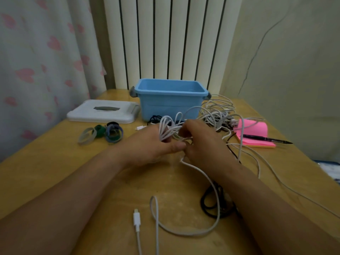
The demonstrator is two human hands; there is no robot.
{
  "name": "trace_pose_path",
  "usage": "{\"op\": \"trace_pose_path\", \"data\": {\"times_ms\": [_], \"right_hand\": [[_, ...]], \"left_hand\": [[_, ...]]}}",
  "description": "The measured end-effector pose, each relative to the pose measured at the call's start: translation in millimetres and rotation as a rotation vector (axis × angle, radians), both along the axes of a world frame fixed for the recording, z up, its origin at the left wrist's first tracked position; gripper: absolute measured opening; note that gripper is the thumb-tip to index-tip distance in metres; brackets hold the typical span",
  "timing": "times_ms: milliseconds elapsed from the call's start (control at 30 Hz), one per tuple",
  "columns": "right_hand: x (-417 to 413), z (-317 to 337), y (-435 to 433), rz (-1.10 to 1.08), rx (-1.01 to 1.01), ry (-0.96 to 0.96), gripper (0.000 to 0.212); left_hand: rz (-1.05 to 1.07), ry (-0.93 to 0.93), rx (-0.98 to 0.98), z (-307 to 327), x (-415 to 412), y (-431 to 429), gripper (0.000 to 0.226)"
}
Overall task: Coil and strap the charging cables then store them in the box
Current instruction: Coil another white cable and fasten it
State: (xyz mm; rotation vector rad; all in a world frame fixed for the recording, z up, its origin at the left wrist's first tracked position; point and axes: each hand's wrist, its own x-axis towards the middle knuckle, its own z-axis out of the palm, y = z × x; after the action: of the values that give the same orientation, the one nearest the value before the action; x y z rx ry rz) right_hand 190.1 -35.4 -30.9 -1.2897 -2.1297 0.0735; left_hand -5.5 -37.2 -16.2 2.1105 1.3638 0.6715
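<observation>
My left hand [156, 144] grips a bunch of white cable loops [168, 128] over the middle of the wooden table. My right hand [200, 142] pinches the same white cable right beside the loops. The cable's loose tail [202, 230] runs down toward me and ends in a white plug [137, 219]. An open blue box [169, 97] stands behind the hands, and I cannot see anything inside it. Several strap rings [104, 133] in clear, green, blue and black lie to the left. A tangle of white cables [219, 113] sits right of the box.
The white box lid [103, 114] lies flat at the back left. A pink sticky-note pad [255, 134] with a black pen [266, 139] on it is at the right. A black cable coil [211, 205] lies under my right forearm. A radiator and curtain stand behind the table.
</observation>
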Motion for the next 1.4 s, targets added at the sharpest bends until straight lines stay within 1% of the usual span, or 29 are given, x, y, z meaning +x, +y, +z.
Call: {"op": "trace_pose_path", "data": {"times_ms": [33, 100, 200, 233, 333, 400, 467, 567, 633, 700, 733, 833, 900, 933, 1000, 1067, 1100, 1200, 1233, 1300, 1333, 1367, 1400], "right_hand": [[-1, 1, -1, 0.023, 0.002, 0.02, 0.025], [0, 1, -2, 0.054, 0.022, 0.06, 0.025], [3, 3, -3, 0.063, 0.015, 0.082, 0.021], [4, 4, -3, 0.065, 0.008, 0.074, 0.019], [7, 4, -1, 0.022, -0.021, -0.003, 0.012], [10, 1, 4, -0.044, -0.024, -0.098, 0.004], [14, -3, 7, -0.09, -0.057, -0.164, 0.006], [17, -3, 10, -0.118, -0.108, -0.168, 0.007], [15, -2, 11, -0.09, -0.12, -0.102, 0.013], [11, 0, 9, -0.063, -0.09, -0.057, 0.021], [9, 1, 8, -0.058, -0.067, -0.046, 0.023], [5, 3, 7, -0.042, -0.07, -0.005, 0.025], [0, 3, 5, -0.039, -0.068, -0.027, 0.027], [-3, 2, 4, -0.033, -0.058, -0.053, 0.029], [-9, 0, 0, -0.014, -0.05, -0.093, 0.032], [-12, 0, -2, 0.011, -0.031, -0.084, 0.029], [-13, -1, -3, 0.02, -0.013, -0.082, 0.025], [-15, 2, -5, 0.029, 0.003, -0.113, 0.016], [-16, 3, -6, 0.036, 0.006, -0.106, 0.016], [-16, 4, -8, 0.037, -0.009, -0.101, 0.024], [-15, 4, -8, 0.016, -0.027, -0.115, 0.02], [-12, 3, -7, -0.006, -0.05, -0.14, 0.01], [-10, 1, -5, -0.029, -0.069, -0.165, 0.008]], "left_hand": [[-0.018, 0.023, -0.014, 1, 0, -1, 0.035], [-0.062, 0.011, -0.062, 2, -1, -1, 0.022], [-0.109, 0.039, -0.024, 4, -5, -2, 0.007], [-0.1, 0.03, -0.02, 4, -6, -2, 0.007], [-0.05, -0.057, -0.023, 5, -13, -1, 0.02], [-0.009, -0.169, -0.019, 7, -16, -1, 0.026], [0.039, -0.313, -0.027, 9, -19, -2, 0.035], [0.063, -0.506, 0.004, 8, -26, 2, 0.039], [0.084, -0.589, 0.009, 5, -26, 3, 0.042], [0.162, -0.613, 0.012, 3, -20, 1, 0.048], [0.19, -0.596, 0.024, 3, -16, -1, 0.052], [0.213, -0.473, 0.036, 1, -3, -7, 0.058], [0.193, -0.434, 0.003, -3, 7, -11, 0.061], [0.173, -0.427, -0.002, -5, 11, -12, 0.061], [0.128, -0.439, 0.008, -8, 18, -13, 0.05], [0.124, -0.492, 0.02, -12, 21, -9, 0.039], [0.14, -0.515, 0.02, -13, 21, -6, 0.038], [0.178, -0.606, 0.0, -16, 24, -4, 0.042], [0.197, -0.663, -0.012, -14, 25, -7, 0.041], [0.236, -0.76, -0.026, -10, 24, -9, 0.045], [0.231, -0.811, -0.028, -8, 22, -8, 0.05], [0.216, -0.886, -0.037, -6, 20, -6, 0.055], [0.203, -0.984, -0.06, -3, 17, -3, 0.056]]}}
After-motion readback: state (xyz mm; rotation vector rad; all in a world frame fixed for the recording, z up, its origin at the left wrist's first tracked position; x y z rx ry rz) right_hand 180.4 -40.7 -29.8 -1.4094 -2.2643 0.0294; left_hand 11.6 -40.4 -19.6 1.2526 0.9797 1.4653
